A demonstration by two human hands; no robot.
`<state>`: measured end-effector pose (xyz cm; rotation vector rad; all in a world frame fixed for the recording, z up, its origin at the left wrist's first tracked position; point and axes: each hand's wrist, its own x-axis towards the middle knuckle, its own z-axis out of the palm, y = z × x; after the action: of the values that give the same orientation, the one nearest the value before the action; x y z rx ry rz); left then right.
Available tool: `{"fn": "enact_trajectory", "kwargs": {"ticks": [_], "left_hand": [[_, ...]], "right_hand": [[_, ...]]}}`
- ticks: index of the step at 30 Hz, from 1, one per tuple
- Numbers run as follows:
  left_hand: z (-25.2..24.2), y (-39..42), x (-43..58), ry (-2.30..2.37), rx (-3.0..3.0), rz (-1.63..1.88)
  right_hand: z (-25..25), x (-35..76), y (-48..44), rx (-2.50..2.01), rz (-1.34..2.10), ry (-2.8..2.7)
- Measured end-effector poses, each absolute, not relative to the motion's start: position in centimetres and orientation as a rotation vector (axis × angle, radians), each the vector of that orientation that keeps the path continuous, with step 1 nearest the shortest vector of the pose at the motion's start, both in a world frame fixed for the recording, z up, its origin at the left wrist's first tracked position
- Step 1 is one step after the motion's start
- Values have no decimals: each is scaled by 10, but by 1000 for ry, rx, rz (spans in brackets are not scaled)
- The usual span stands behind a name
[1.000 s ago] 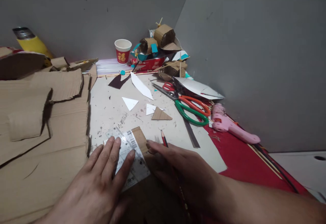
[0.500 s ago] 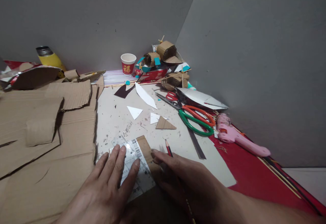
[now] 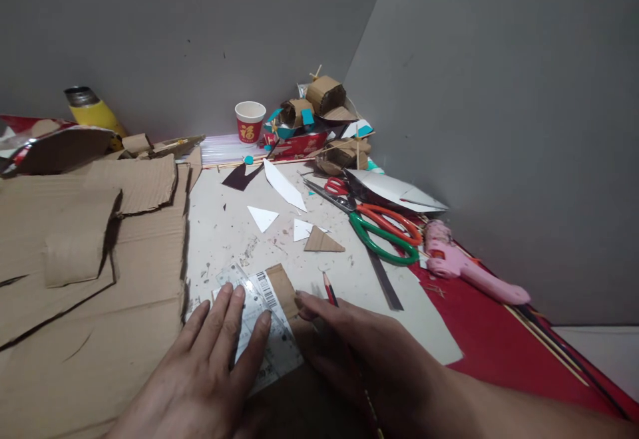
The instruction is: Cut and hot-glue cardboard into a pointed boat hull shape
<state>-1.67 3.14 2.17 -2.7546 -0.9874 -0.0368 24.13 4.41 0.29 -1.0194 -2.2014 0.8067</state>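
Note:
My left hand (image 3: 207,352) lies flat with fingers spread, pressing a clear plastic ruler (image 3: 234,274) onto a cardboard piece (image 3: 283,286). A white label with a barcode (image 3: 266,288) covers part of that cardboard. My right hand (image 3: 369,339) is closed round a red and black pencil (image 3: 329,289), whose tip points away from me, off the cardboard. The thumb and finger of this hand touch or nearly touch the cardboard's right edge. Ahead of both hands lie a small cardboard triangle (image 3: 323,240) and a white paper triangle (image 3: 262,217).
Large cardboard sheets (image 3: 150,259) cover the left side. To the right lie scissors (image 3: 384,234) with green and orange handles and a pink glue gun (image 3: 472,276). A red paper cup (image 3: 249,123), a yellow bottle (image 3: 94,112) and cardboard models (image 3: 325,95) stand along the wall.
The view has shifted very slightly. Both hands, the ruler and the pencil keep almost the same places.

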Motion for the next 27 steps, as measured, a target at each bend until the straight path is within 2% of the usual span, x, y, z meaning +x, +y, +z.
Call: {"fn": "enact_trajectory", "kwargs": {"ticks": [9, 15, 22, 25, 27], "left_hand": [[27, 35, -14, -964, -2744, -99], [10, 31, -15, -1077, -2746, -201], [4, 33, -19, -994, -2740, -288], [13, 33, -18, -990, -2724, -236], [16, 33, -18, -985, -2721, -223]], "right_hand": [[5, 245, 45, -1013, 825, -2184], [15, 250, 54, -1037, 796, -2157], [65, 246, 62, -1216, 988, -2028], [64, 233, 74, -1222, 1027, -1955], [55, 221, 82, -1227, 1182, -1823]]}}
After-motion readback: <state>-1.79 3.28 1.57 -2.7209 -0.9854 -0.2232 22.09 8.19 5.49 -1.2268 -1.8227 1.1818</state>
